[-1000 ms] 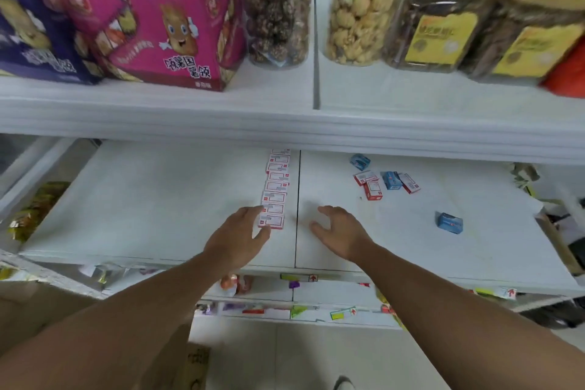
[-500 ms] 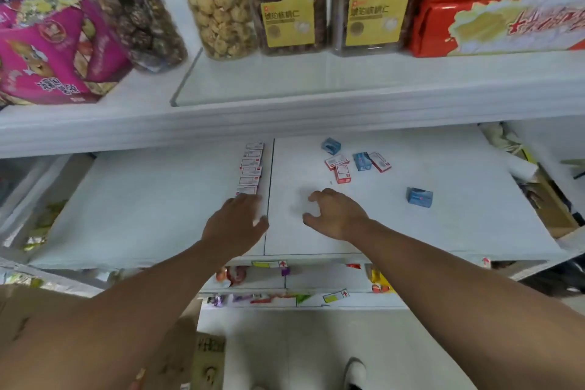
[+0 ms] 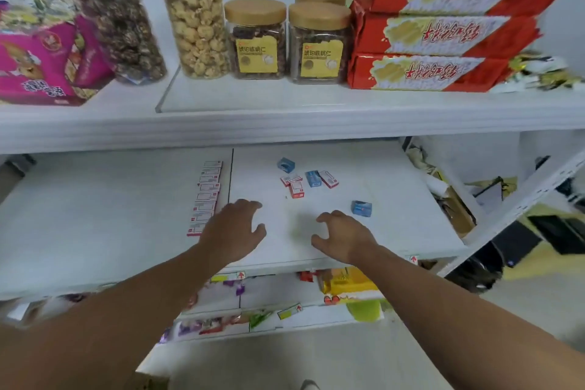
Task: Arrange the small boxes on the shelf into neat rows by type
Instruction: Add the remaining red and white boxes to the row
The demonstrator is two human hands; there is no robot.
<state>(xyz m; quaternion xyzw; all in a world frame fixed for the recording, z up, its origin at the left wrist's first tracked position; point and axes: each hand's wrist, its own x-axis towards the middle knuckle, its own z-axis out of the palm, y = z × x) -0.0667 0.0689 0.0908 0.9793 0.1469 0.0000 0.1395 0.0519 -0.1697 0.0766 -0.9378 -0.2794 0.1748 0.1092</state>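
Leftmost, pink snack box (image 3: 41, 70): stood on the upper shelf (image 3: 285, 127), partly cut off by the frame edge.
Dark popcorn jar (image 3: 123, 28): stood just right of the pink box.
Pale popcorn jar (image 3: 198, 19): stood next along, tall and clear.
Walnut jars (image 3: 258, 41): three wooden-lidded jars with yellow labels sat near the middle, one behind the other two.
Red packs (image 3: 443, 41): lay stacked at the right of the upper shelf.
Lower shelf (image 3: 95, 215): was a white board with a seam down its middle.
Row of red-and-white boxes (image 3: 205, 198): lay in one neat line just left of the seam, running from back to front, each box touching the next.
Left hand (image 3: 232, 231): hovered over the seam just right of the row's near end, fingers spread and slightly bent, holding nothing; whether it touched the board could not be told.
Loose red-and-white boxes (image 3: 296, 188): two lay touching right of the seam, a third (image 3: 328, 179) just beyond a blue one.
Blue boxes (image 3: 313, 178): one lay among the loose red ones, one (image 3: 286, 165) farther back, one (image 3: 361, 208) apart to the right.
Right hand (image 3: 343, 234): was over the board's front, fingers loosely curled and empty, near the rightmost blue box but not touching it.
Shelves below (image 3: 269, 310): held small coloured packets, too blurred to name.
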